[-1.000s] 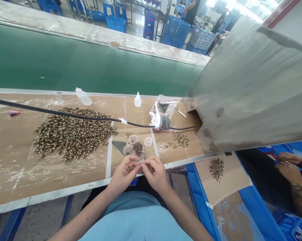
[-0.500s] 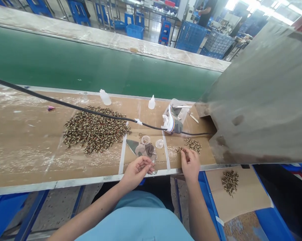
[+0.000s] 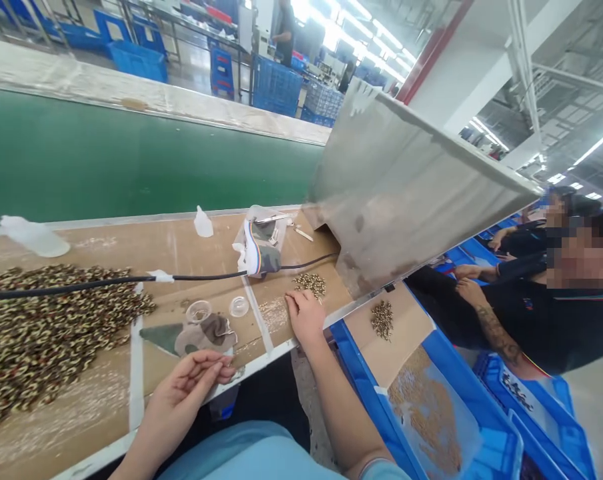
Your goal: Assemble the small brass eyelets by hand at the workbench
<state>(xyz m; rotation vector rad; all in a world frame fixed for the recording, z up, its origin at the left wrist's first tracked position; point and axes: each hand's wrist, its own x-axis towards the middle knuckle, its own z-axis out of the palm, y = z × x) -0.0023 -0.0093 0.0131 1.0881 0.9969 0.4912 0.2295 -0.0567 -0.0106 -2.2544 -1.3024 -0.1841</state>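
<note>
Left hand (image 3: 184,393) and right hand (image 3: 309,320) at a cardboard-covered bench (image 3: 111,247) bearing small curled parts

Head view. The left hand is held at the near edge of the bench, palm turned inward, thumb and fingertips drawn close together; whether a part is pinched between them cannot be told. The right hand reaches to the near side of a small pile of curled parts (image 3: 310,283), thumb and fingers bent toward the surface; the width of its grip, and whether it has hold of anything, cannot be told. A much larger heap of curled parts (image 3: 56,333) occupies the left of the bench, crossed by a black cable (image 3: 211,277). Just beyond the left hand lies a crumpled camouflage cloth (image 3: 209,333), with a clear round dish (image 3: 199,311) at its far side and a clear lid-like disc (image 3: 239,306) to the right. Farther back are a small white bottle (image 3: 203,223), upright, a larger white bottle (image 3: 36,239), tilted, and a camouflage bundle (image 3: 269,259). A green belt (image 3: 131,167) runs behind; a grey panel (image 3: 406,193) slants at right, beyond which sits a co-worker in a dark shirt (image 3: 521,313)
</note>
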